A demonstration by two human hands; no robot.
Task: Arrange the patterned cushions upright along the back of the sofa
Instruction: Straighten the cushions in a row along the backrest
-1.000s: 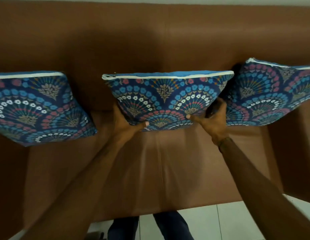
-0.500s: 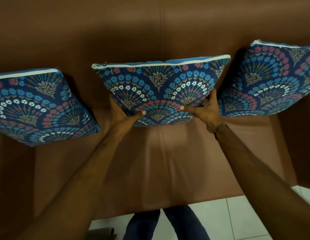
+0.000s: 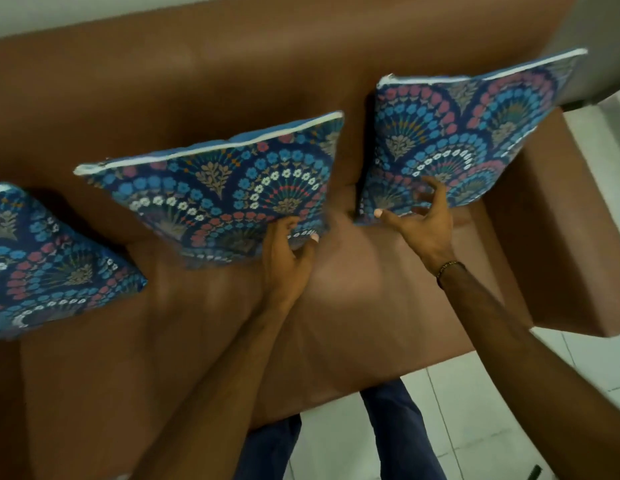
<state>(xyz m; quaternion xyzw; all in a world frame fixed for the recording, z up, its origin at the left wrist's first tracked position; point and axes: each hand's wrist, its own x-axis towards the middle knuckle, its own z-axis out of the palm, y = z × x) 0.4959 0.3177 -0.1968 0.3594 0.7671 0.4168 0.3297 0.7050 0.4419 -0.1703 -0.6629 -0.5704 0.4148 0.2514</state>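
Note:
Three blue patterned cushions stand leaning against the back of a brown sofa [image 3: 197, 81]. The left cushion [image 3: 42, 265] is cut off by the frame's left edge. My left hand [image 3: 287, 261] grips the lower right corner of the middle cushion [image 3: 225, 188], thumb on its front face. The right cushion [image 3: 474, 133] stands by the armrest. My right hand [image 3: 426, 223] is open, its fingers spread and touching that cushion's lower left part. Motion blur smears both hands.
The sofa's right armrest [image 3: 543, 237] rises just beyond the right cushion. The bare seat [image 3: 353, 299] stretches in front of the cushions. White floor tiles [image 3: 509, 410] and my legs in blue trousers [image 3: 398, 431] show below the seat edge.
My right hand let go of the middle cushion and moved right onto the right cushion. My left hand shifted from the middle cushion's lower left to its lower right corner. The view swung right.

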